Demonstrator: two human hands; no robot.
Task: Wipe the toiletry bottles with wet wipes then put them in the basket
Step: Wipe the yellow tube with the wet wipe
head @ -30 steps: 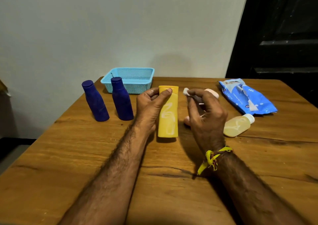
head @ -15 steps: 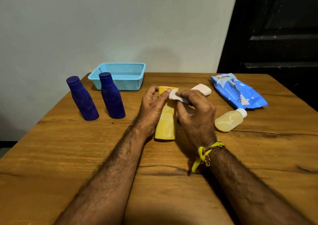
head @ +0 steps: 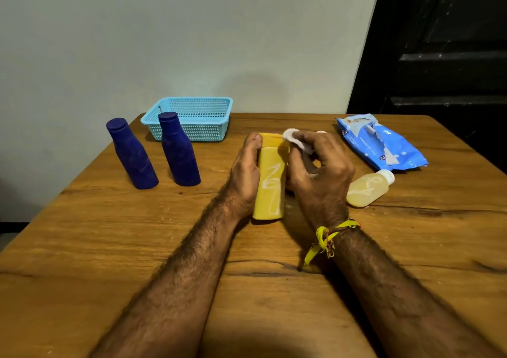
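Note:
A yellow bottle (head: 270, 185) with white scribbles stands at the table's middle. My left hand (head: 246, 175) grips its left side, thumb near the top. My right hand (head: 319, 174) pinches a folded white wet wipe (head: 293, 138) against the bottle's upper right corner. Two dark blue bottles (head: 131, 154) (head: 179, 149) stand upright to the left. A pale yellow bottle (head: 369, 187) with a white cap lies on its side to the right. The light blue basket (head: 192, 102) sits at the table's far edge and looks empty.
A blue wet-wipe pack (head: 381, 142), torn open, lies at the far right of the wooden table (head: 137, 248). A small pinkish object (head: 320, 132) peeks out behind my right hand. A grey wall stands behind the table, a dark door at right.
My right hand has brought the wipe from beside the yellow bottle onto its top right corner. My left hand has kept its grip on the bottle.

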